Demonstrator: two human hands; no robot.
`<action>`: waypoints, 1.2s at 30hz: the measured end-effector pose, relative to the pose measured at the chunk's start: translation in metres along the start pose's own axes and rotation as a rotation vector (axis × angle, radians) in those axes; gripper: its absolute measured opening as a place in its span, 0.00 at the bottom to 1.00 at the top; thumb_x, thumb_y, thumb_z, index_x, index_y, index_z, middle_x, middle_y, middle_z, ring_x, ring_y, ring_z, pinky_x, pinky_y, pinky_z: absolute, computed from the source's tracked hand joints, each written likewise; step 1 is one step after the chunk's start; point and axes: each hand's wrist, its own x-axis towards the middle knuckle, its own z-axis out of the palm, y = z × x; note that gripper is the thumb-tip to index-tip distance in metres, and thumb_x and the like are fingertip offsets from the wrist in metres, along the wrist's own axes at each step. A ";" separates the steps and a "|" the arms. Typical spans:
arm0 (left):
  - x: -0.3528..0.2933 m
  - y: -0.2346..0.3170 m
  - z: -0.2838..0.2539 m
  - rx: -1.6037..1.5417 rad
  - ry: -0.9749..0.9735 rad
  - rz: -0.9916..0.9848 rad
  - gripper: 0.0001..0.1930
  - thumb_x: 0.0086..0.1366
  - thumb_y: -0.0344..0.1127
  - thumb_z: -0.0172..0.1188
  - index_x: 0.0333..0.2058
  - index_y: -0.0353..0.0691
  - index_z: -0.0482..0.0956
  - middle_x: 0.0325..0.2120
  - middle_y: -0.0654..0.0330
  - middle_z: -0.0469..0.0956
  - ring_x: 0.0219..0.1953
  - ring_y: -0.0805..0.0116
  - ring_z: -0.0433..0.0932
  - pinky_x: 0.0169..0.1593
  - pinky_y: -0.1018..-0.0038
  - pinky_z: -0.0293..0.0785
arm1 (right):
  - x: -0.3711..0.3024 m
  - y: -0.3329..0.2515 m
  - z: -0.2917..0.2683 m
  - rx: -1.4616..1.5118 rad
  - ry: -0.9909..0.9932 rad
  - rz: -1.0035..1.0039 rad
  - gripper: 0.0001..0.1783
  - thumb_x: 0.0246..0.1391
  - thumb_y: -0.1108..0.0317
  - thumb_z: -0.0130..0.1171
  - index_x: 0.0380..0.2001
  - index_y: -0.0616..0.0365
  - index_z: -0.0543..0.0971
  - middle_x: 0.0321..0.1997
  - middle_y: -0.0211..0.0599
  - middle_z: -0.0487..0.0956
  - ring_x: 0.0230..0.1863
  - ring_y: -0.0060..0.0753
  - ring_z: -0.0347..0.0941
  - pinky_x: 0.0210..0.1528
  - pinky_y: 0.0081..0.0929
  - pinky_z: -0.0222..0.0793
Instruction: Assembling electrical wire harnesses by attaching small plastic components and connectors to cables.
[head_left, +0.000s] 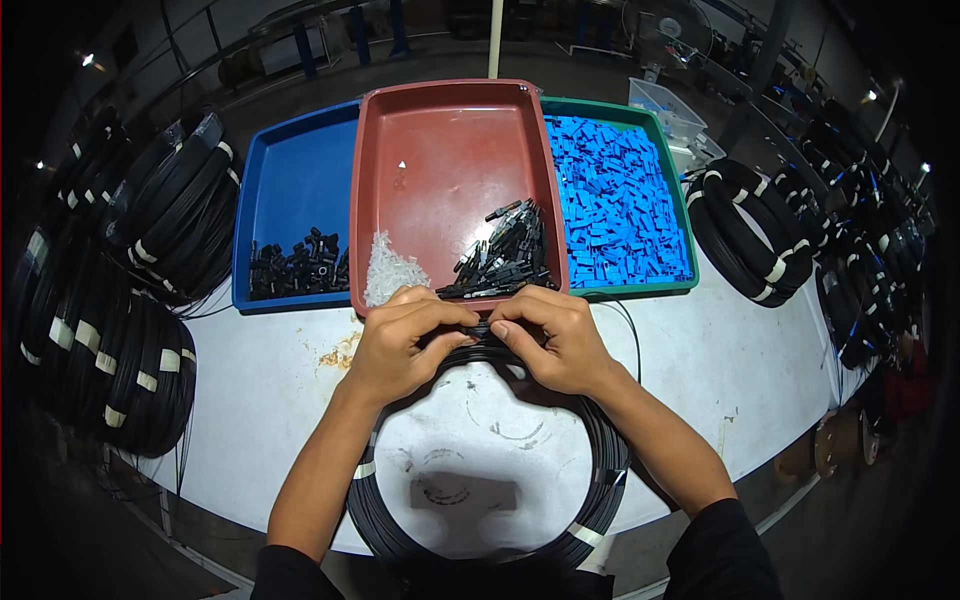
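A ring of black cable (365,510), bound with white and black tape bands, lies on the table in front of me. Both hands meet at its far side, just below the red tray. My left hand (408,335) is closed, thumb and index finger pinching dark cable strands. Facing it, my right hand (550,335) is also closed, its thumb and fingertips on the same strands. The fingertips nearly touch, and the exact grip is partly hidden. A thin loose cable loop (637,340) arcs out to the right of my right hand.
Beyond my hands, the red tray (450,130) holds clear plastic pieces (393,270) and black connector parts (510,250). The blue tray (300,180) contains black fittings (298,265); the green tray (680,210) has blue clips (615,205). Cable coils stand left (120,350) and right (750,235).
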 end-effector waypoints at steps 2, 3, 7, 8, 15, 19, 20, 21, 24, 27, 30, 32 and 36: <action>-0.001 -0.001 0.000 0.000 -0.006 0.000 0.11 0.50 0.21 0.74 0.34 0.35 0.88 0.32 0.57 0.87 0.33 0.66 0.83 0.38 0.72 0.79 | 0.000 0.001 0.001 0.029 0.005 -0.019 0.06 0.56 0.72 0.65 0.35 0.64 0.84 0.30 0.42 0.82 0.26 0.37 0.76 0.29 0.32 0.70; -0.001 -0.001 0.001 -0.001 -0.005 -0.001 0.11 0.50 0.21 0.74 0.34 0.35 0.88 0.32 0.57 0.87 0.33 0.66 0.83 0.38 0.72 0.79 | -0.001 0.003 0.001 0.029 0.004 -0.019 0.06 0.56 0.72 0.65 0.35 0.64 0.84 0.30 0.42 0.82 0.26 0.37 0.76 0.29 0.32 0.70; -0.001 0.001 0.002 -0.060 0.016 -0.011 0.10 0.48 0.21 0.75 0.32 0.35 0.88 0.31 0.56 0.88 0.33 0.65 0.84 0.39 0.73 0.79 | -0.001 0.005 0.002 0.041 0.008 -0.041 0.05 0.55 0.73 0.65 0.34 0.64 0.84 0.30 0.42 0.82 0.25 0.38 0.77 0.28 0.31 0.71; -0.001 0.001 0.001 -0.063 0.021 0.013 0.10 0.48 0.21 0.75 0.32 0.35 0.88 0.31 0.56 0.88 0.33 0.65 0.85 0.39 0.73 0.79 | -0.001 0.005 0.002 0.038 0.001 -0.037 0.05 0.55 0.73 0.66 0.34 0.64 0.85 0.30 0.42 0.82 0.26 0.38 0.77 0.28 0.31 0.71; -0.001 0.004 0.002 -0.118 0.026 0.006 0.10 0.47 0.21 0.76 0.29 0.35 0.88 0.30 0.54 0.88 0.34 0.64 0.86 0.40 0.72 0.81 | 0.000 0.001 0.001 0.058 -0.004 -0.015 0.05 0.54 0.74 0.66 0.34 0.64 0.85 0.31 0.43 0.84 0.28 0.38 0.80 0.30 0.31 0.73; -0.001 0.001 0.002 -0.112 0.015 0.025 0.09 0.47 0.21 0.77 0.29 0.35 0.87 0.30 0.55 0.88 0.33 0.64 0.86 0.39 0.72 0.81 | 0.000 0.000 0.000 0.045 -0.035 -0.042 0.05 0.54 0.75 0.65 0.35 0.65 0.84 0.32 0.45 0.83 0.30 0.41 0.80 0.33 0.33 0.74; -0.001 0.001 0.002 -0.111 0.013 0.026 0.09 0.47 0.22 0.77 0.28 0.35 0.87 0.30 0.55 0.88 0.33 0.64 0.86 0.39 0.72 0.81 | 0.000 -0.001 0.000 0.032 -0.048 -0.049 0.06 0.54 0.76 0.65 0.35 0.65 0.84 0.32 0.45 0.83 0.31 0.43 0.80 0.34 0.34 0.74; -0.002 0.001 0.002 -0.111 0.012 0.026 0.09 0.47 0.22 0.77 0.28 0.35 0.87 0.30 0.55 0.88 0.33 0.64 0.86 0.39 0.72 0.81 | 0.000 -0.001 0.000 0.033 -0.048 -0.049 0.06 0.54 0.76 0.65 0.35 0.65 0.84 0.32 0.45 0.83 0.31 0.43 0.80 0.34 0.34 0.74; -0.002 0.001 0.002 -0.102 0.019 -0.014 0.09 0.46 0.21 0.77 0.28 0.34 0.87 0.29 0.55 0.88 0.32 0.64 0.86 0.39 0.72 0.81 | 0.000 0.000 0.001 0.030 -0.056 -0.060 0.06 0.54 0.76 0.64 0.35 0.66 0.83 0.32 0.46 0.82 0.31 0.45 0.79 0.35 0.35 0.74; -0.001 0.002 0.003 -0.114 0.030 -0.014 0.09 0.46 0.21 0.77 0.28 0.34 0.87 0.29 0.54 0.88 0.32 0.64 0.86 0.39 0.72 0.81 | 0.000 0.001 0.002 0.035 -0.045 -0.046 0.06 0.54 0.76 0.64 0.35 0.66 0.83 0.32 0.46 0.81 0.31 0.45 0.78 0.35 0.36 0.73; -0.002 0.002 0.002 -0.121 0.025 -0.034 0.09 0.46 0.21 0.77 0.28 0.34 0.87 0.29 0.54 0.88 0.32 0.64 0.86 0.39 0.71 0.81 | 0.000 -0.002 0.001 0.031 -0.056 -0.042 0.06 0.54 0.77 0.63 0.35 0.66 0.83 0.31 0.46 0.81 0.30 0.44 0.78 0.34 0.36 0.73; -0.002 0.002 0.003 -0.124 0.025 -0.015 0.09 0.46 0.21 0.77 0.28 0.34 0.87 0.28 0.54 0.87 0.32 0.64 0.86 0.38 0.71 0.81 | 0.001 -0.003 0.000 0.054 -0.060 -0.031 0.06 0.53 0.77 0.63 0.35 0.66 0.83 0.31 0.46 0.81 0.29 0.43 0.78 0.33 0.35 0.72; -0.002 0.002 0.003 -0.123 0.030 -0.023 0.09 0.46 0.22 0.78 0.28 0.34 0.87 0.28 0.54 0.87 0.32 0.64 0.86 0.38 0.72 0.81 | 0.000 -0.002 0.001 0.059 -0.058 -0.040 0.06 0.53 0.78 0.63 0.35 0.66 0.84 0.31 0.46 0.81 0.29 0.42 0.78 0.33 0.34 0.72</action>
